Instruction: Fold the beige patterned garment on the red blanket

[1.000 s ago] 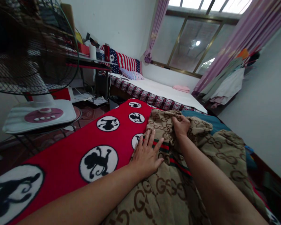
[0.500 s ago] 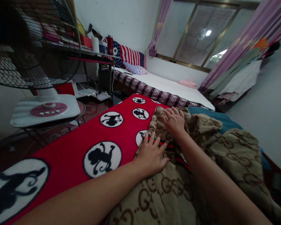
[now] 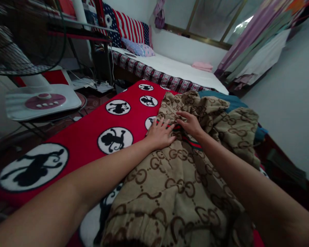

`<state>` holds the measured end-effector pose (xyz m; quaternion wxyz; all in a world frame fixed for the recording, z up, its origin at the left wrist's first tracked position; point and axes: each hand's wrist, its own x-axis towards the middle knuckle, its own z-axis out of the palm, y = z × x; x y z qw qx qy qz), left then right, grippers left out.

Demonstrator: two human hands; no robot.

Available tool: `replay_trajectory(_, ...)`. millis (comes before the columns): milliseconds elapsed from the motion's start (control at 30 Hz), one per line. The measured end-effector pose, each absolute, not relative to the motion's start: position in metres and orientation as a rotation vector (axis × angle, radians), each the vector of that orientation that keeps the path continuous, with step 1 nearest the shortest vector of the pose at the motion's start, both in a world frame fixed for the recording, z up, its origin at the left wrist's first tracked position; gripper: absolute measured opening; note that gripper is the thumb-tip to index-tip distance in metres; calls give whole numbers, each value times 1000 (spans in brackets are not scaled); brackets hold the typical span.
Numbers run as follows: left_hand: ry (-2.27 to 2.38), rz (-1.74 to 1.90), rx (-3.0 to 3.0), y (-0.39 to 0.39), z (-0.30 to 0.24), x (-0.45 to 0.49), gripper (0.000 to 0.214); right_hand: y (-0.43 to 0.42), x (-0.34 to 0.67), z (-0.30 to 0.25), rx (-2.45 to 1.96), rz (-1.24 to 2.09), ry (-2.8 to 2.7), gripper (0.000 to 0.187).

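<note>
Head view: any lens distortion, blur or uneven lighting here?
Head view: wide-angle warp bends the forearms and wall lines; both the left hand and right hand look sharp on the tan blanket; the fan is dark and soft; brightest at the window.

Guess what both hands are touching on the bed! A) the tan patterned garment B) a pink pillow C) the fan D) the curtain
A: the left hand lies flat on the tan patterned garment and the right hand rests on it too, beside its red and green stripe, over the red blanket.
</note>
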<state>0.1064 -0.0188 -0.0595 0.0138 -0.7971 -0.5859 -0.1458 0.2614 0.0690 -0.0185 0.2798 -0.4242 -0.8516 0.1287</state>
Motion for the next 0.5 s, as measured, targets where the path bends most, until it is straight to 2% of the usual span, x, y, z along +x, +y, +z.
replay_trajectory(133,-1813,-426,-2493,-20,-59,107,66,-37,277,11,-529,475,-2465,22)
replay_trajectory(167,-1812,-429,-2487,-20,-59,107,66,-64,277,17,-392,549,-2561,26)
replay_trajectory(233,-1818,-438,-2468,-21,-59,107,67,-108,275,21,-209,679,-2717,45)
replay_trajectory(267,-1824,-440,-2460,-21,-59,107,67,-125,272,22,-192,723,-2766,48)
replay_trajectory(300,-1829,-441,-2455,-22,-59,107,66,-139,270,22,-205,761,-2800,43)
replay_trajectory(367,-1823,-434,-2461,-21,-58,107,66,-155,268,23,-263,818,-2819,23)
replay_trajectory(400,-1821,-432,-2461,-21,-58,107,66,-159,267,25,-287,836,-2808,19)
replay_trajectory(500,-1813,-446,-2448,-21,-58,106,66,-164,271,29,-382,829,-2684,18)
